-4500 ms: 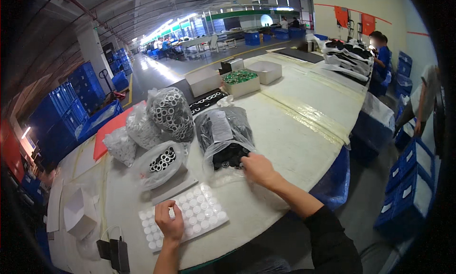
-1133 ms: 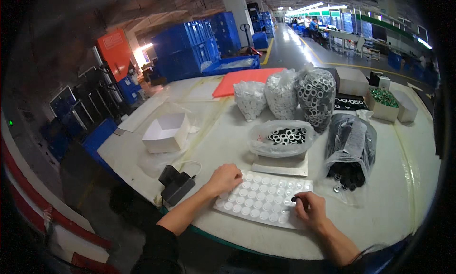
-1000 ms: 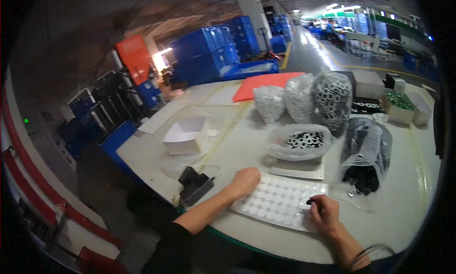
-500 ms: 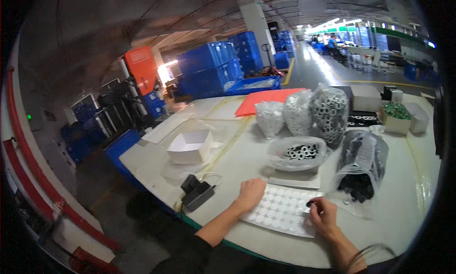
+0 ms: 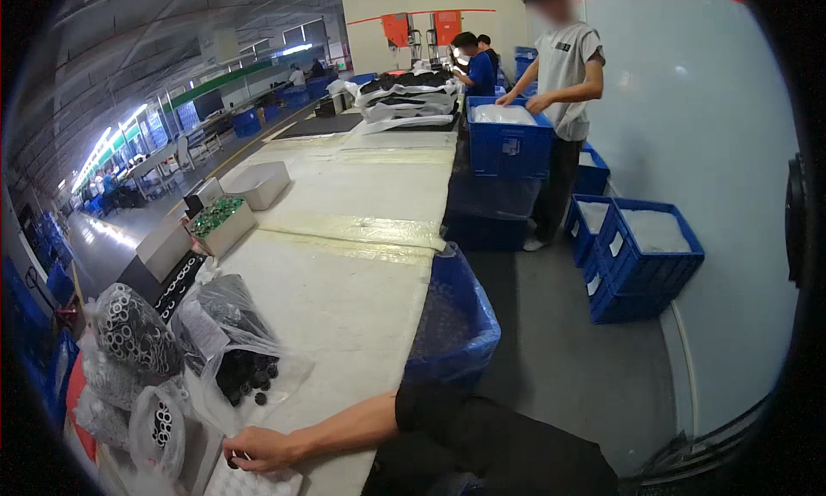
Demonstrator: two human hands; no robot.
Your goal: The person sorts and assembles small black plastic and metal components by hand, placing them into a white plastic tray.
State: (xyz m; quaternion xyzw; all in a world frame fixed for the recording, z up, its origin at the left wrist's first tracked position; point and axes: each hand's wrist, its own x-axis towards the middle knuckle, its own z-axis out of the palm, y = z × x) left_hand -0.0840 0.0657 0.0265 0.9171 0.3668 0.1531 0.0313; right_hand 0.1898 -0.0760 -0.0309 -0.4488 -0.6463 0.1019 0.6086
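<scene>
My right hand (image 5: 258, 449) is closed in a pinch on a small black piece (image 5: 239, 455), partly hidden by the fingers. It hangs over a white sheet with rows of round white discs (image 5: 245, 485), cut off by the lower edge. Beyond the hand lies an opened clear bag (image 5: 232, 320) spilling small black round parts (image 5: 245, 375). Left of the hand, a clear bag (image 5: 146, 440) contains white and black ring-shaped pieces (image 5: 162, 423). A tall bag of grey rings (image 5: 133, 332) stands behind it. My left hand is out of view.
A box of green pieces (image 5: 219, 221) and a white box (image 5: 258, 184) stand farther along the table (image 5: 361, 289). A lined blue bin (image 5: 465, 324) adjoins its right edge. A person (image 5: 568, 74) reaches into a blue crate (image 5: 509, 143). Stacked blue crates (image 5: 641, 255) line the wall.
My view has swung right, showing the table's far end, the wall and co-workers. My left hand has left the picture. The right hand still pinches a small black piece over the sheet.
</scene>
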